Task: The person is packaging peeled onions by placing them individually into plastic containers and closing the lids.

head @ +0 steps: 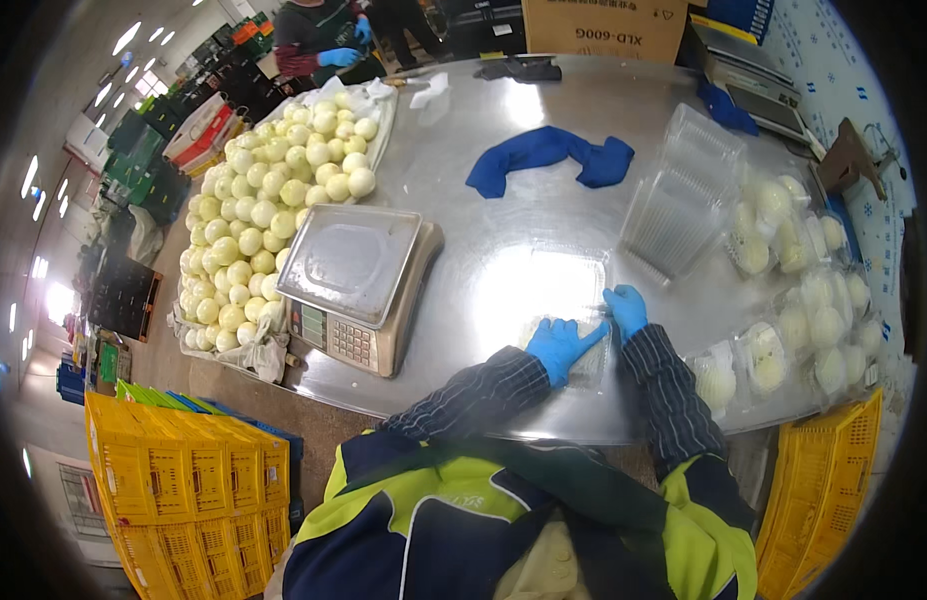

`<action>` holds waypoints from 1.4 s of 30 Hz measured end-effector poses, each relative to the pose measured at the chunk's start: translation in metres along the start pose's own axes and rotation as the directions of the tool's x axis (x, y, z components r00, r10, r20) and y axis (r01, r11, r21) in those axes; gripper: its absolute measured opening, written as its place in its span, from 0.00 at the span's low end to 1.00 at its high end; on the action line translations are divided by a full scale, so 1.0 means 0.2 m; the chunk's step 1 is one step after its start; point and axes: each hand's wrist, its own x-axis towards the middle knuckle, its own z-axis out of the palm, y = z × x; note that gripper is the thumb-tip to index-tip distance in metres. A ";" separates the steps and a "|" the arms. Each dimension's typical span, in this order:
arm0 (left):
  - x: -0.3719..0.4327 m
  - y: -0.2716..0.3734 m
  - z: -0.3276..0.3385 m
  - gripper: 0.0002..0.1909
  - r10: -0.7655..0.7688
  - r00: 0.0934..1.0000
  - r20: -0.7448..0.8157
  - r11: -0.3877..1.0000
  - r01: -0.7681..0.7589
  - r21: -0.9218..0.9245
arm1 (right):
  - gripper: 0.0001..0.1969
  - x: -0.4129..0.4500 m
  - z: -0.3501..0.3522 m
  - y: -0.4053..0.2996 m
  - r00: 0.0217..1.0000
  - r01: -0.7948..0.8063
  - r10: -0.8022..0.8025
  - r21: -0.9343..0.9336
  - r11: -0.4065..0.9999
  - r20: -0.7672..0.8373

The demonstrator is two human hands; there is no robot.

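Observation:
An unfolded clear plastic clamshell box (589, 360) lies on the steel table in front of me, partly lost in glare. My left hand (559, 349), in a blue glove, rests on its near part with the index finger stretched toward the right. At the box's right edge is my right hand (626, 309), also blue-gloved, with its fingers curled in; whether it pinches the edge is hard to tell. Further right lean stacked empty clamshells (677, 199). Filled clear packs of pale round onions (767, 356) lie beside them.
A digital scale (351, 262) stands left, before a heap of peeled onions (261, 202). A blue cloth (549, 154) lies beyond the box. Yellow crates (193, 480) stand at lower left, another yellow crate (823, 480) at lower right. A co-worker (321, 45) stands across the table.

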 end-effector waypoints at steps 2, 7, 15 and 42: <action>-0.08 0.02 -0.06 0.45 0.020 0.977 -0.214 0.997 -0.037 -0.073 | 0.15 0.03 0.03 -0.16 0.983 -0.110 0.070 0.240 0.964 0.167; -0.27 -0.08 0.19 0.35 0.120 0.798 -0.591 0.944 -0.276 -0.180 | 0.17 -0.08 0.14 -0.37 0.954 0.296 -0.301 0.209 0.932 -0.008; -0.51 -0.31 0.58 0.17 -0.687 0.557 -0.467 0.441 -0.191 -0.877 | 0.28 -0.90 -0.17 -0.24 0.558 0.826 -0.626 -0.437 0.356 0.545; -0.14 0.08 0.58 0.12 -0.297 0.945 -0.141 -0.084 -0.173 -0.981 | 0.08 -1.27 -0.49 -0.05 0.997 -0.059 0.029 0.447 0.893 0.073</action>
